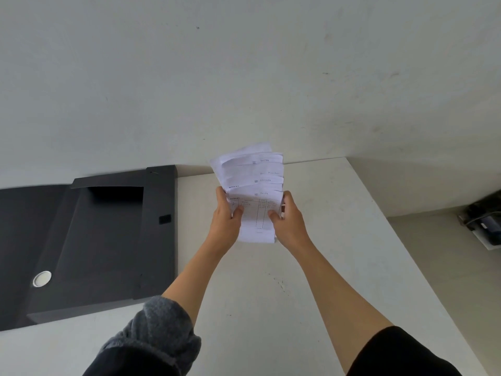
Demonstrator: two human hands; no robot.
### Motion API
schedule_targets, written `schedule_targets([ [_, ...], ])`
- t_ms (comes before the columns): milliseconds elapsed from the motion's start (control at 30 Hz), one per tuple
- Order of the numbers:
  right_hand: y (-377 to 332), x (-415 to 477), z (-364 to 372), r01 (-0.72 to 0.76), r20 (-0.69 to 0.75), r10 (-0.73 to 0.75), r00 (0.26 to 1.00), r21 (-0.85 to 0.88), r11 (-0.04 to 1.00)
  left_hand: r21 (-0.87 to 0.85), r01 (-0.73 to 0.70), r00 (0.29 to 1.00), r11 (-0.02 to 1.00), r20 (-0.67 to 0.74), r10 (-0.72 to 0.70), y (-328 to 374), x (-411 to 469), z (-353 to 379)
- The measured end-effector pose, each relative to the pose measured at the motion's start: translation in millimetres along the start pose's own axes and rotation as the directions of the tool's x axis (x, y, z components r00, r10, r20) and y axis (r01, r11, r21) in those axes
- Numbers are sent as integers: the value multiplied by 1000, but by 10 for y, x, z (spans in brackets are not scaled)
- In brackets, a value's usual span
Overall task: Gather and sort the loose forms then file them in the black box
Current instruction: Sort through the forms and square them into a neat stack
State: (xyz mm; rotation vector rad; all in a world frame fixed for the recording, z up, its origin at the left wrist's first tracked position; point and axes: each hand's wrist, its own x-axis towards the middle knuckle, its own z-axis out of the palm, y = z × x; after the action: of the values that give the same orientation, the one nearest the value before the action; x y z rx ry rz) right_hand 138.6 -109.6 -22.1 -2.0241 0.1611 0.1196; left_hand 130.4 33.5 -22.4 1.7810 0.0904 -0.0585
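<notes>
A stack of white printed forms is held up above the white table, fanned so several top edges show one behind another. My left hand grips the stack's left edge and my right hand grips its right edge, thumbs on the front sheet. The black box lies open on the table to the left of my hands, its lid flap folded out further left, with a round metal ring on it. The box's inside looks bare.
A pale wall rises right behind the table. The table's right edge drops off past my right arm; a dark device sits lower down at the far right.
</notes>
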Motion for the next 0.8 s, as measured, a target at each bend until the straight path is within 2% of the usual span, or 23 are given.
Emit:
schedule_targets([
  [100, 60, -15, 23, -26, -35, 25, 999, -15, 1000, 29, -10, 1000, 1000, -8, 10, -31, -27, 40],
  [233, -26, 18, -41, 47, -97, -46, 994, 6, 999, 62, -19, 998, 998, -58, 23, 4, 44, 28],
  [300, -81, 53, -70, 87, -133, -83, 988, 26, 996, 54, 22, 996, 998, -86, -17, 0, 90, 8],
  [400, -121, 66, -59, 105, -156, -93, 983, 70, 992, -7, 162, 986, 987, -50, -162, -28, 107, 7],
  [533, -99, 32, -42, 48, -96, -36, 995, 119, 992, -64, 292, 956, 954, 20, -291, -154, 78, -5],
  [700, -29, 9, -71, -71, 35, 66, 997, 181, 981, -96, 321, 944, 942, 112, -310, -232, 28, -90],
  [800, -26, 6, -64, -95, 52, 85, 995, 251, 963, -133, 351, 928, 927, 181, -325, -199, 21, -104],
])
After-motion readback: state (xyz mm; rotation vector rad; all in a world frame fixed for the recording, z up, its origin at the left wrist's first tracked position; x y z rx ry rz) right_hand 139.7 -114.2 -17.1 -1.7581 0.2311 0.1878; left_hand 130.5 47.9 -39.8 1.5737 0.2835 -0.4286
